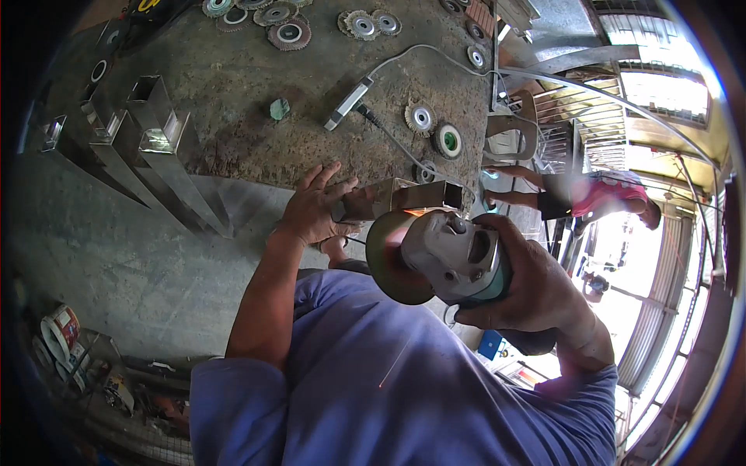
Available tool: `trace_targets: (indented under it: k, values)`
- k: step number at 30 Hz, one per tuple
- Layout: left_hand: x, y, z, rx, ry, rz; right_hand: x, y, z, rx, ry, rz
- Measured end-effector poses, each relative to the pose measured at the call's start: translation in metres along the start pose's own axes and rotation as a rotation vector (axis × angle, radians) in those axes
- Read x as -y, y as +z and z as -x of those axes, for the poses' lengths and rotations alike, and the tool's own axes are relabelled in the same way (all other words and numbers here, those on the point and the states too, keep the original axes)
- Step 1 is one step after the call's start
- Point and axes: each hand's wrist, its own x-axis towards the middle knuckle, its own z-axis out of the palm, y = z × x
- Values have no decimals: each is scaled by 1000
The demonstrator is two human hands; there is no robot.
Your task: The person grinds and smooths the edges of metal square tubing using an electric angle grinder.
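My right hand [536, 283] is wrapped round the body of an angle grinder [454, 256]. Its round disc [392, 260] is against or very close to the near side of a square metal tube [373, 200], where an orange glow shows. My left hand [317, 203] grips the tube's left part at the table edge, some fingers spread over the top. The tube's open end points right. A thin spark streak crosses in front of my blue shirt [373, 373].
On the worn workbench [233, 101] lie several flap discs [289, 33], wire-type wheels [420, 118] and a power strip [348, 102] with cables. Welded square-tube pieces [165, 132] overhang its left edge. Another person [606, 194] in pink bends over at the right. Buckets [61, 330] stand lower left.
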Motion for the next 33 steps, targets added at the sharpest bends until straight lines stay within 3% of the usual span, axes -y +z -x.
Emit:
trace_targets:
  k: [3, 9, 33]
  values:
    - [-1, -3, 0, 4, 17, 1, -1, 1, 1, -3, -64, 73]
    - [-9, -12, -1, 46, -38, -25, -1, -4, 5, 26, 98, 42]
    - [-3, -1, 1, -16, 18, -42, -11, -4, 0, 18, -36, 23]
